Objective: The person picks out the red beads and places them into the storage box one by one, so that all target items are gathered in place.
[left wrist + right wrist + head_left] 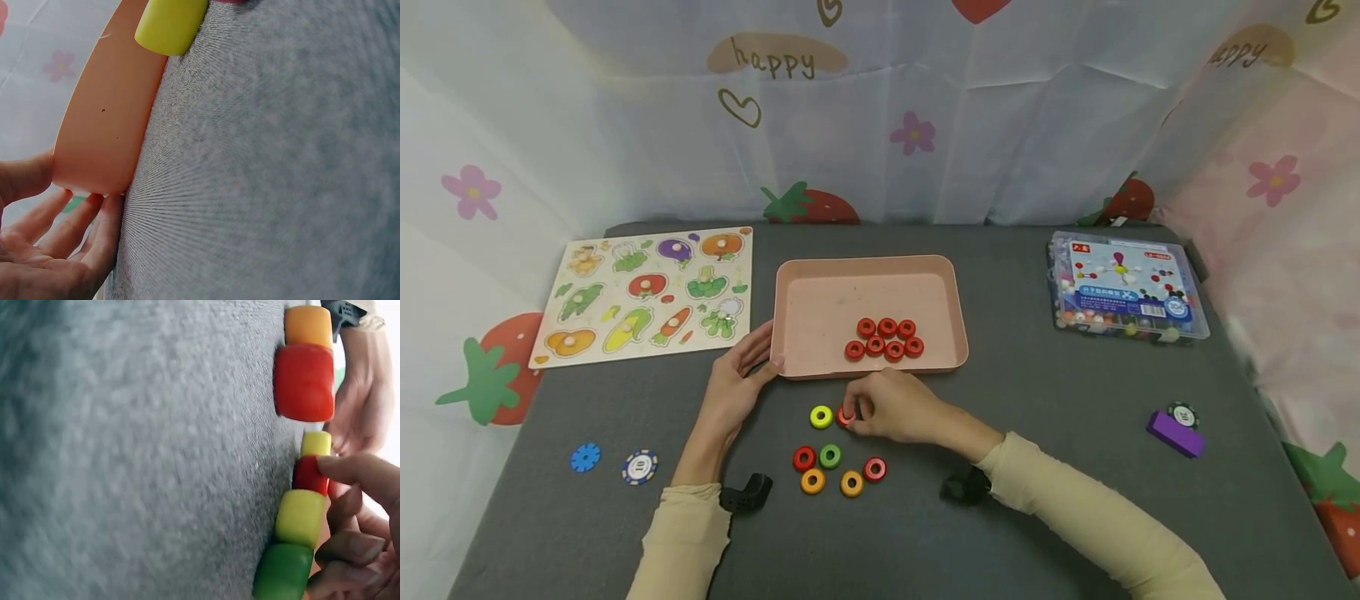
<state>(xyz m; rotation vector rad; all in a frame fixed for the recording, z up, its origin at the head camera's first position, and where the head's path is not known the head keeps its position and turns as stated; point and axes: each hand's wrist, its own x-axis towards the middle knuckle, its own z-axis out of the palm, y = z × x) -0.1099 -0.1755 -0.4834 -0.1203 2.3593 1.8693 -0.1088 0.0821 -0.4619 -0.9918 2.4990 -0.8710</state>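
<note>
My left hand (736, 385) lightly grips the tray (816, 312) corner; my right hand (901, 408), nearly closed, pinches a red ring (844, 415), which a shallow hold might drop.

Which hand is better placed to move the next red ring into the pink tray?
Probably the right hand: it pinches a red ring in front of the pink tray, while the left hand grips the tray's near-left corner.
</note>
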